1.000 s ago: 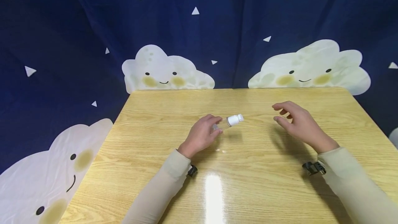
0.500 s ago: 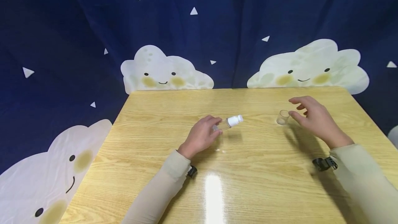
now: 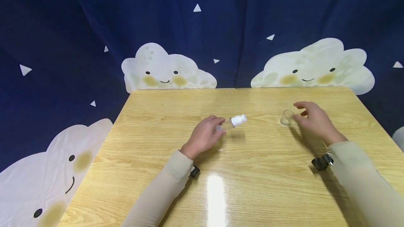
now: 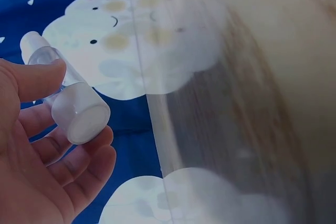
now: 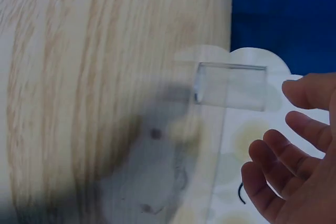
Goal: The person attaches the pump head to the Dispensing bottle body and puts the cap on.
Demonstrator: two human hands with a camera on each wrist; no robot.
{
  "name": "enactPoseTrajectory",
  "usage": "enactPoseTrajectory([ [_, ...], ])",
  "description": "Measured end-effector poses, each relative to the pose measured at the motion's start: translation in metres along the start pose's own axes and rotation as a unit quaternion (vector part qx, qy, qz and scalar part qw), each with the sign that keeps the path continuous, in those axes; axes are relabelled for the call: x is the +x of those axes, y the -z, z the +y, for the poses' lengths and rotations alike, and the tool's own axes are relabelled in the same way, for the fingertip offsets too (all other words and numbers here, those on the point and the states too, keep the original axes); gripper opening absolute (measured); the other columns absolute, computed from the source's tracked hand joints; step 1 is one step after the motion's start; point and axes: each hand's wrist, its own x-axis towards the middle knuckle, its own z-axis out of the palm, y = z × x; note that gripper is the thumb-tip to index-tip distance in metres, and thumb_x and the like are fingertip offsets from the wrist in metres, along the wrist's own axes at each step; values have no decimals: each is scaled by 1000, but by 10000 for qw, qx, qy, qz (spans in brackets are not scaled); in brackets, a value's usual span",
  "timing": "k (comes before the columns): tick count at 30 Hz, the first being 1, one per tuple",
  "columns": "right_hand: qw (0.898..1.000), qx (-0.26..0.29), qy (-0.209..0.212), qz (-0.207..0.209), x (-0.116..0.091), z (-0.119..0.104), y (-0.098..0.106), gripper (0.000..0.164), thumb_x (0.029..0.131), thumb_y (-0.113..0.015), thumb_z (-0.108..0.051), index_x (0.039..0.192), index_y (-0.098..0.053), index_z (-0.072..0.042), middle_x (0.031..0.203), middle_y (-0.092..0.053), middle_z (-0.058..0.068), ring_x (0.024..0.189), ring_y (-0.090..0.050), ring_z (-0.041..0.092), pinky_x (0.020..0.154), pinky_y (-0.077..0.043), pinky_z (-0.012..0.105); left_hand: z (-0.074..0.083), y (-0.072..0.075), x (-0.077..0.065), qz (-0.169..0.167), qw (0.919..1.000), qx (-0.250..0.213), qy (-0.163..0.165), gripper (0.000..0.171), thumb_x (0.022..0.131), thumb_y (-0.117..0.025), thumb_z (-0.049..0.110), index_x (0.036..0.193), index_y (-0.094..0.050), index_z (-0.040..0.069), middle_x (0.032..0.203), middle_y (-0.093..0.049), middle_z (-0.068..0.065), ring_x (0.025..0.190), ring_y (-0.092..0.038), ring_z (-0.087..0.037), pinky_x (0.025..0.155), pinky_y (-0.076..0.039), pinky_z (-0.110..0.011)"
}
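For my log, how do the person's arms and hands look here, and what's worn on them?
The left sleeve and right sleeve are long, plain and light beige, ending at the wrists. A small black device sits at the left cuff, another black unit at the right. The left hand and right hand are gloveless.

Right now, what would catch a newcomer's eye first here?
Probably the smiling white clouds on the dark blue curtain beyond the table. Then the clear bottle with a white top, tilted in the left hand. A clear cup stands on the table beside the right hand.
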Motion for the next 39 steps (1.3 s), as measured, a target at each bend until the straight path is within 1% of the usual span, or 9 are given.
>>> enactPoseTrajectory([
  [4,9992,-34,-186,-338,4,6,-2,58,98,-61,-27,142,-44,7,138,-48,34,110,-57,49,85,-49,60,-1,0,0,-59,10000,-40,40,40,94,-68,25,131,-63,10,117,-68,-5,97,-64,-17,82,-54,-31],
  [9,9966,-15,-343,-748,8,13,-8,69,97,-61,-38,145,-39,7,138,-47,35,114,-57,51,89,-50,59,-3,0,-1,-8,9999,-46,93,40,94,-69,26,130,-63,11,117,-68,-4,97,-64,-16,81,-53,-30],
  [13,9952,-79,-404,-883,8,18,-14,71,97,-62,-39,144,-38,9,134,-50,36,116,-56,52,91,-50,59,-3,0,-1,-34,10000,-37,78,39,94,-68,26,131,-63,11,117,-68,-4,96,-64,-16,81,-53,-30],
  [16,9952,-82,-403,-890,8,20,-17,71,96,-63,-38,142,-39,11,130,-53,35,115,-57,51,92,-50,59,-2,0,-1,-45,10000,-35,72,40,94,-68,25,131,-63,10,116,-68,-5,95,-64,-16,81,-53,-30],
  [19,9961,-67,-340,-812,8,20,-19,68,96,-64,-36,141,-41,10,127,-56,33,114,-58,50,92,-50,59,-1,1,-1,-47,9999,-14,110,39,94,-68,26,130,-63,11,117,-68,-5,95,-64,-16,81,-53,-30],
  [22,9972,-73,-283,-685,8,20,-23,61,96,-64,-35,138,-46,5,123,-60,31,113,-60,49,90,-52,57,-2,1,-2,-82,9999,-31,133,40,94,-68,26,131,-63,10,117,-68,-5,96,-64,-16,81,-53,-30],
  [25,9975,-58,-317,-631,8,20,-25,56,97,-63,-36,136,-49,1,120,-62,28,111,-62,47,87,-54,54,-3,1,-3,-100,9998,-52,135,40,94,-68,26,131,-63,10,118,-68,-5,97,-64,-16,81,-54,-30],
  [30,9966,3,-442,-701,8,19,-26,56,97,-62,-42,133,-50,-1,122,-61,27,114,-61,47,86,-55,53,-4,1,-4,-51,9999,-61,122,40,94,-69,26,130,-63,9,118,-68,-5,97,-65,-17,82,-54,-31],
  [39,9957,-114,-505,-765,8,19,-27,55,98,-60,-42,131,-49,0,126,-59,27,116,-60,49,90,-52,57,-3,0,-5,-86,9998,-53,145,39,94,-68,26,131,-63,11,120,-68,-5,99,-65,-17,84,-54,-31],
])
